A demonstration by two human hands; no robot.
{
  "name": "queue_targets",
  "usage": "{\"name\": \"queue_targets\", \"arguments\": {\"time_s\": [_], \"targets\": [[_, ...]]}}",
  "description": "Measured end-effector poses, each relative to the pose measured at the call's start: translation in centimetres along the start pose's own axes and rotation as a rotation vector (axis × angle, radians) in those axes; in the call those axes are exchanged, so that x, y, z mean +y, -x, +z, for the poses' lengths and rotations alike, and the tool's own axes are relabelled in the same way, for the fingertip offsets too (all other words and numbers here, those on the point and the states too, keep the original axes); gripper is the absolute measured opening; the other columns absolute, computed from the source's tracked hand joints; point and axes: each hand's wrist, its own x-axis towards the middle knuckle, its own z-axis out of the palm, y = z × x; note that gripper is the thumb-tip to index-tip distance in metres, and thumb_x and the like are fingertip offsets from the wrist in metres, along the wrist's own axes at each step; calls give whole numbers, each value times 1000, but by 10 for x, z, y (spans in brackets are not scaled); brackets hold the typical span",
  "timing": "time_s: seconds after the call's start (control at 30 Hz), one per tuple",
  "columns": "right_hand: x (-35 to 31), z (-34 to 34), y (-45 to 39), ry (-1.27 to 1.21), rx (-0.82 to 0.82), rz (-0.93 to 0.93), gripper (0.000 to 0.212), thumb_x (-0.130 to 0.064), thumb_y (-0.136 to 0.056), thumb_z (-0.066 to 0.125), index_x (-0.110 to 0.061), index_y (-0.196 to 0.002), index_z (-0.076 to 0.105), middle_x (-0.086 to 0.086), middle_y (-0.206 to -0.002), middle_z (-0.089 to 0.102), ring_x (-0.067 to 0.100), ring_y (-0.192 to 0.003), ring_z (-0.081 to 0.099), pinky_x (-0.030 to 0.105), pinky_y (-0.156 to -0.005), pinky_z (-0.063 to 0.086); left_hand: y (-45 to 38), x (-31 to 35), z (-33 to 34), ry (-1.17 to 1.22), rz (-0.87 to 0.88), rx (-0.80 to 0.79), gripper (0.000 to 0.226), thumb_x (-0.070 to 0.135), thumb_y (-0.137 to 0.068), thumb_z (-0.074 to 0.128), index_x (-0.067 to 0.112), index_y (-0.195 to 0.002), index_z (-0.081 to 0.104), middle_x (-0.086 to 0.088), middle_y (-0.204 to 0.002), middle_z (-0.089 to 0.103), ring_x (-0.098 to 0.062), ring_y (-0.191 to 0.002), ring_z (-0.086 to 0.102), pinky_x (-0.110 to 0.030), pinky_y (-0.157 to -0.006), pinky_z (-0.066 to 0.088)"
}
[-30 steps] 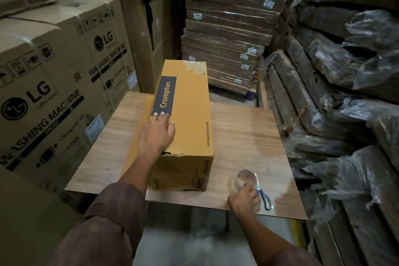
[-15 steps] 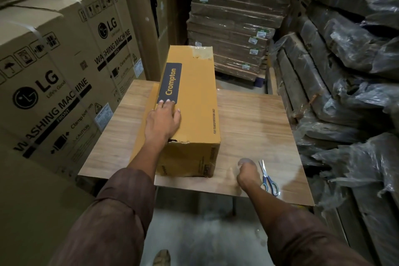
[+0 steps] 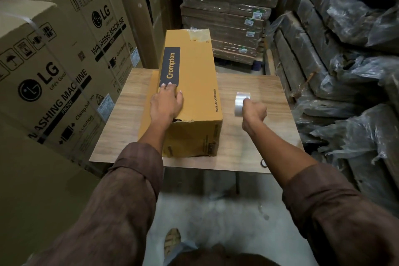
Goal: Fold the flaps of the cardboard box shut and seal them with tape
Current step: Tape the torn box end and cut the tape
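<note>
A long yellow cardboard box (image 3: 194, 84) marked Crompton lies lengthwise on the wooden table (image 3: 254, 142). Old clear tape sticks to its far end, and its near top edge is torn. My left hand (image 3: 166, 103) presses flat on the box top near that torn edge, fingers straight. To the right of the box, my right hand (image 3: 253, 114) grips a roll of clear tape (image 3: 241, 103) lifted above the table.
Large LG washing machine cartons (image 3: 64, 75) stand against the table's left side. Plastic-wrapped bundles (image 3: 345, 67) pile up on the right, and stacked flat boxes (image 3: 226, 17) stand behind. Scissor handles (image 3: 263, 162) peek out under my right forearm. My foot (image 3: 172, 242) is on the floor.
My right hand has lifted the tape roll off the table beside the scissors and carried it forward, level with the box's near end. My left hand stays on the box top.
</note>
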Motion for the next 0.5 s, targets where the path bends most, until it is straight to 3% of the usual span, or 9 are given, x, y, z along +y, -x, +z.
{"name": "queue_targets", "arguments": {"time_s": [0.13,0.27,0.33,0.43,0.5], "targets": [[-53,9,28,-223,-44,-175,31,-14,-81,61,-24,-53,50,-11,-58,47,9,-59,45,28,-59,39,-1,-4,4,18,10,22,46,35,-104,41,12,-142,51,-16,-146,52,-32,-136,47,-49,-102,45],[-95,21,56,-318,-199,-324,20,-17,-80,63,-20,-60,61,-5,-71,59,13,-69,52,29,-57,41,-3,-7,2,50,22,31,48,43,-103,41,13,-138,56,-15,-136,58,-31,-124,56,-47,-98,49],[-111,31,68,-318,-271,-343,19,-19,-79,63,-19,-60,61,-3,-71,59,18,-71,52,32,-58,37,-4,-6,-3,71,-25,32,58,57,-101,34,15,-126,66,-13,-118,67,-31,-107,63,-43,-89,52],[-126,46,84,-279,-371,-382,14,-23,-74,61,-15,-62,57,0,-64,48,20,-66,42,33,-56,28,-18,7,-34,422,-303,-62,98,82,-90,8,8,-92,73,-7,-81,67,-29,-84,66,-36,-71,46],[-124,59,91,-270,-431,-382,11,-22,-75,61,-13,-69,58,1,-63,43,19,-61,37,29,-50,25,-35,16,-60,912,-508,-284,108,88,-82,-2,5,-98,65,-14,-87,70,-34,-88,71,-35,-67,50]]}}
